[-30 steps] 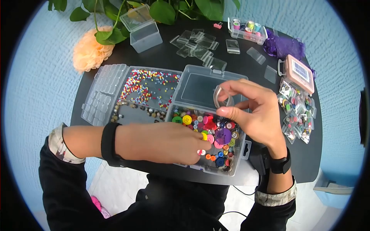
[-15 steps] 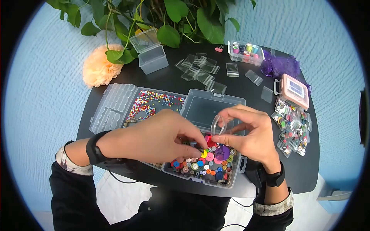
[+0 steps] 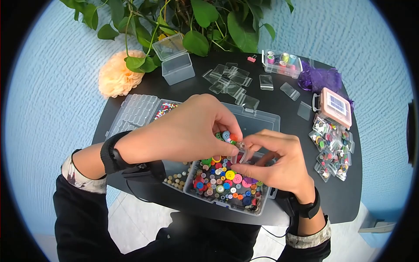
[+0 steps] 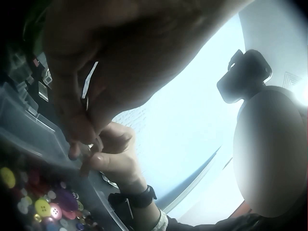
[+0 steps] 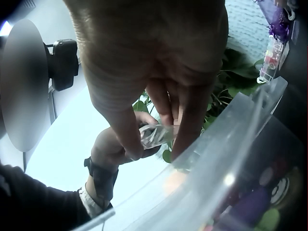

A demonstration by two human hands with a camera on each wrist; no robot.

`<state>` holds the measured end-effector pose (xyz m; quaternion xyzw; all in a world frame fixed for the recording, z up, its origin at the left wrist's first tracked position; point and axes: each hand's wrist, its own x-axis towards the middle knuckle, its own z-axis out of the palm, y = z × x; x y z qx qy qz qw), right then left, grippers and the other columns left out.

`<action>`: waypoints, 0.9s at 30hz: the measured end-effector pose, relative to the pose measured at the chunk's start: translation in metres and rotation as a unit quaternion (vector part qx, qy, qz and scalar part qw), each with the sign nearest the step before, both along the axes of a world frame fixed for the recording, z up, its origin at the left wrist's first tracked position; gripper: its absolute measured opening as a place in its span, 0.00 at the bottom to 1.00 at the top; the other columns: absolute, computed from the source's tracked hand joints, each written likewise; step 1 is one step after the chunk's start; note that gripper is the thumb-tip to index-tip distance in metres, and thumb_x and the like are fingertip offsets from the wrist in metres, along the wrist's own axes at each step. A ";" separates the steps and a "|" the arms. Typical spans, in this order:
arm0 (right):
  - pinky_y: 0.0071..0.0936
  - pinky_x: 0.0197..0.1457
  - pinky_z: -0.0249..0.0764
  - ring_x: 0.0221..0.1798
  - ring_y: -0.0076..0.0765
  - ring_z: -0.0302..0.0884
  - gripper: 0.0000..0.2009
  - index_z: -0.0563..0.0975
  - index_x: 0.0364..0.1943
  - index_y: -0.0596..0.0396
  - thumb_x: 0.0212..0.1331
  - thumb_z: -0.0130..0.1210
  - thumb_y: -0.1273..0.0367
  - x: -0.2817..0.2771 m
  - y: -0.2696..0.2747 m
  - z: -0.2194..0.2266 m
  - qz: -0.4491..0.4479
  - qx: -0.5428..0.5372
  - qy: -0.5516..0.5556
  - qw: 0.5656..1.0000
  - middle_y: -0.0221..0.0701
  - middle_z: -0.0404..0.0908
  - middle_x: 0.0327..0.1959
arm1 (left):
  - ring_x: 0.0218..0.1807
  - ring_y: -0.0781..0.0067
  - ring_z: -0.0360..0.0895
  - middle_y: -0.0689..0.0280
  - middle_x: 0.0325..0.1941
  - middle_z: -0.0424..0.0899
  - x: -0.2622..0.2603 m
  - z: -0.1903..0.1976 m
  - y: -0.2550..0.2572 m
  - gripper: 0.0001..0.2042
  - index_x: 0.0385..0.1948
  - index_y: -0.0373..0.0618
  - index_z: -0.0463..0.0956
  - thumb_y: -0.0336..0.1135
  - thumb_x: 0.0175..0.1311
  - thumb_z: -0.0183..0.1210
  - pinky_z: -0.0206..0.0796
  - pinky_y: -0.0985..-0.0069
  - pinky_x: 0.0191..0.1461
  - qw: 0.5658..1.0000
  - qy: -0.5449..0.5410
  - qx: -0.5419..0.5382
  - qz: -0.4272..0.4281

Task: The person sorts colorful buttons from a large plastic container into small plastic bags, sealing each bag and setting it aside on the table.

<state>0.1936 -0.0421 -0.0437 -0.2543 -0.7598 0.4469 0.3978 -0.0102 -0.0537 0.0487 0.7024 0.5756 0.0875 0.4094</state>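
Note:
My left hand point(image 3: 187, 126) holds several buttons point(image 3: 226, 135), blue, green and orange-red ones, in its curled fingers. Its thumb and fingertips meet the mouth of a small clear plastic bag point(image 3: 239, 156). The bag is pinched between the thumb and fingers of my right hand point(image 3: 279, 159), its mouth spread apart. In the right wrist view, the clear bag point(image 5: 156, 135) shows between the fingers. Both hands are above a clear plastic box point(image 3: 262, 208) filled with loose colourful buttons, among them a yellow button point(image 3: 229, 175). The left forearm hides part of the bead case.
Left of the box lies a divided case point(image 3: 131, 114) with small beads. Flat clear bags point(image 3: 229, 81) are scattered behind it. At right, filled button bags point(image 3: 331, 148) lie by a pink case point(image 3: 334, 107). A thread spool box point(image 3: 281, 67) and an open small box point(image 3: 178, 72) stand at the back.
My left hand was down among the buttons, then rose with several in its fingers and moved right to the bag's mouth. The right hand keeps hold of the bag. The head view has shifted.

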 end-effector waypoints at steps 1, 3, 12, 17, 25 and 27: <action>0.18 0.26 0.81 0.30 0.22 0.83 0.16 0.82 0.36 0.64 0.42 0.74 0.76 -0.001 0.000 -0.001 0.002 0.013 -0.003 1.000 0.32 0.81 0.29 | 0.29 0.86 0.76 0.69 0.29 0.81 0.000 -0.001 0.000 0.11 0.39 0.35 0.85 0.29 0.55 0.70 0.71 0.84 0.35 1.000 0.000 0.000 0.000; 0.18 0.26 0.80 0.29 0.23 0.82 0.16 0.82 0.36 0.64 0.42 0.74 0.75 -0.001 -0.001 -0.004 0.000 0.017 -0.009 1.000 0.32 0.81 0.29 | 0.30 0.86 0.73 0.69 0.29 0.81 0.001 -0.003 -0.001 0.11 0.38 0.37 0.85 0.29 0.54 0.70 0.71 0.84 0.35 0.999 0.008 0.034 -0.028; 0.19 0.26 0.78 0.27 0.24 0.81 0.16 0.82 0.37 0.62 0.43 0.75 0.74 -0.002 -0.001 -0.006 -0.009 0.032 -0.016 0.999 0.32 0.81 0.29 | 0.36 0.85 0.79 0.64 0.37 0.87 -0.003 0.002 -0.006 0.09 0.41 0.37 0.85 0.25 0.58 0.67 0.74 0.83 0.40 1.000 -0.016 -0.019 0.009; 0.19 0.27 0.79 0.27 0.24 0.81 0.16 0.82 0.37 0.62 0.43 0.75 0.74 -0.004 -0.001 -0.006 -0.010 0.027 -0.018 0.999 0.32 0.82 0.30 | 0.39 0.84 0.82 0.63 0.39 0.87 -0.003 0.004 -0.013 0.09 0.41 0.36 0.84 0.23 0.58 0.66 0.76 0.83 0.44 0.999 -0.032 -0.014 0.029; 0.19 0.28 0.79 0.27 0.23 0.81 0.17 0.82 0.38 0.62 0.42 0.76 0.73 -0.004 -0.001 -0.007 -0.004 0.022 -0.019 1.000 0.32 0.82 0.31 | 0.35 0.84 0.81 0.65 0.35 0.85 0.001 0.006 -0.009 0.09 0.37 0.34 0.84 0.26 0.55 0.69 0.74 0.85 0.39 1.000 -0.007 0.004 0.014; 0.19 0.28 0.79 0.27 0.23 0.81 0.17 0.82 0.38 0.62 0.42 0.75 0.73 -0.004 0.001 -0.009 -0.001 0.034 -0.018 0.999 0.32 0.82 0.31 | 0.34 0.84 0.81 0.65 0.34 0.85 0.001 0.003 -0.007 0.10 0.36 0.34 0.84 0.27 0.54 0.70 0.72 0.85 0.37 1.000 -0.018 -0.017 0.013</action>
